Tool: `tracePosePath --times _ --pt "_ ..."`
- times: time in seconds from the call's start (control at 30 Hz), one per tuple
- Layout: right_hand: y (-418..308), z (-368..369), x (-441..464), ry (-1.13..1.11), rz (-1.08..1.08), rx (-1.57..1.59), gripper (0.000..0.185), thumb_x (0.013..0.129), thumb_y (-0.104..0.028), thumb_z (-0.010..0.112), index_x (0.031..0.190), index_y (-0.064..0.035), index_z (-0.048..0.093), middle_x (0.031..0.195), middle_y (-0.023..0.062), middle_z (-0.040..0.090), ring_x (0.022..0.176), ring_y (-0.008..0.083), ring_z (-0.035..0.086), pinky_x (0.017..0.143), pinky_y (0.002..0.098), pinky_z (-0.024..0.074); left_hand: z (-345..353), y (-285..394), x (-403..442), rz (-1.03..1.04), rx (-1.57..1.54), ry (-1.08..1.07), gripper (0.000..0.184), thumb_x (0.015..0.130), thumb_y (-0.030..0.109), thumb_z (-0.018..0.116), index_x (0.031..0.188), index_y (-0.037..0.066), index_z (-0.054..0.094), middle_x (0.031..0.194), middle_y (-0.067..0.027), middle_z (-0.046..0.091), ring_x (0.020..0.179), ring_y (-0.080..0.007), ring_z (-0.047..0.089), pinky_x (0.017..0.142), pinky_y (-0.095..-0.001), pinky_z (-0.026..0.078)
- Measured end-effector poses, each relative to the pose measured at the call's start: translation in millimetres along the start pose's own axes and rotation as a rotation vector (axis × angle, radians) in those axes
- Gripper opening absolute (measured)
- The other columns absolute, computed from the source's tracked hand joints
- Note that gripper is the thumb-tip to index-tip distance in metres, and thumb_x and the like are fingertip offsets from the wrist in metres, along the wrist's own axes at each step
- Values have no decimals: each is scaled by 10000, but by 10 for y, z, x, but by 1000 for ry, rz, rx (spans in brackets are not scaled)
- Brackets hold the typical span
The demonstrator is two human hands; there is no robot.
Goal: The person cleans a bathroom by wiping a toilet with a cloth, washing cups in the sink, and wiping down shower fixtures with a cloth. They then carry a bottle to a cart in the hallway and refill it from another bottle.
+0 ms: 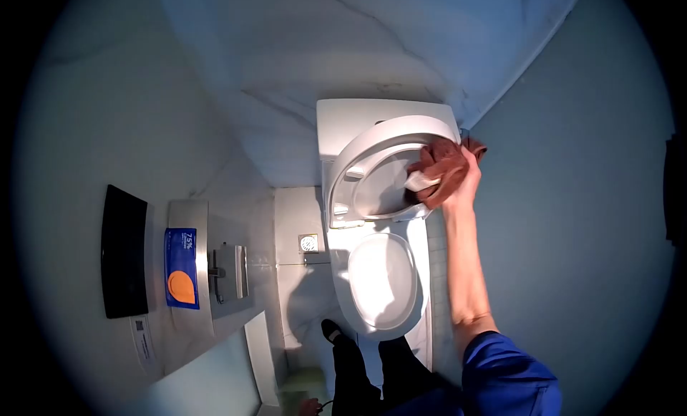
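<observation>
My right hand point(469, 176) is closed around a brown cloth point(447, 169) and presses it against the right side of the raised toilet seat point(351, 155). Part of the cloth hangs over the seat's edge, and a pale patch shows in its folds. Below the hinge is the white toilet bowl point(383, 280), lit brightly inside. At the bottom edge, only a little of my left hand point(310, 407) shows, its fingers curled at a thin dark handle point(326, 403). A blurred green container point(303, 386) is beside it.
The toilet tank point(386, 108) stands against the marble wall. On the left wall are a metal paper holder point(232, 273), a blue packet point(182, 268) on a ledge and a black panel point(125, 251). A grey partition point(572, 201) rises close on the right. The floor has a drain point(308, 243).
</observation>
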State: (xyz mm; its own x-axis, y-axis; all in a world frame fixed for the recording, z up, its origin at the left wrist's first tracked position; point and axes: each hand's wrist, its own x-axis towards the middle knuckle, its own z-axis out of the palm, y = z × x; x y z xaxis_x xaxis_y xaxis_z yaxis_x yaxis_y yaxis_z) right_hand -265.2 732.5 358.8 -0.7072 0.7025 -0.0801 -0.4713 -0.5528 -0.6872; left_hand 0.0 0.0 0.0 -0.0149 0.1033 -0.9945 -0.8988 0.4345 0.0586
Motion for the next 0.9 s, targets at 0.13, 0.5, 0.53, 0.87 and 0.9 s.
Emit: tracePosePath --times 0.13,0.5,0.53,0.87,0.9 --pt "843 412 -50 354 -438 -1021 754 851 -254 552 1408 46 141 1455 310 100 1364 429 92 1113 448 114 606 -236 -826 146 -7 84 529 853 479 532 1233 112 510 987 -82 626 825 -211 614 615 -364 482" --pt "1656 -2049 -304 -1275 -296 -2677 280 858 -197 481 1106 -144 600 1239 52 479 1048 353 460 666 455 498 2319 121 -1703 526 248 249 254 890 251 488 1038 99 628 847 -76 646 729 -179 586 606 -340 465" --pt "1500 -2326 -305 -1306 -175 -2784 294 865 -197 477 1129 -139 591 1251 55 464 1064 337 460 695 467 491 2271 -5 -1653 398 44 227 271 889 240 493 1098 101 595 904 -62 643 742 -170 584 599 -325 464" --pt "790 -2869 -1829 -386 1069 -1592 333 674 -193 635 969 -38 655 856 161 660 832 254 620 774 337 488 1962 -177 -1597 288 -257 205 407 873 290 583 1197 61 491 980 -101 627 810 -213 635 650 -346 522" --pt "890 -2878 -2231 -453 1140 -1385 380 675 -176 661 1039 -66 648 884 137 654 819 235 614 780 327 489 2032 -84 -1634 294 -259 197 407 873 290 583 1197 61 491 980 -101 627 810 -213 635 650 -346 522"
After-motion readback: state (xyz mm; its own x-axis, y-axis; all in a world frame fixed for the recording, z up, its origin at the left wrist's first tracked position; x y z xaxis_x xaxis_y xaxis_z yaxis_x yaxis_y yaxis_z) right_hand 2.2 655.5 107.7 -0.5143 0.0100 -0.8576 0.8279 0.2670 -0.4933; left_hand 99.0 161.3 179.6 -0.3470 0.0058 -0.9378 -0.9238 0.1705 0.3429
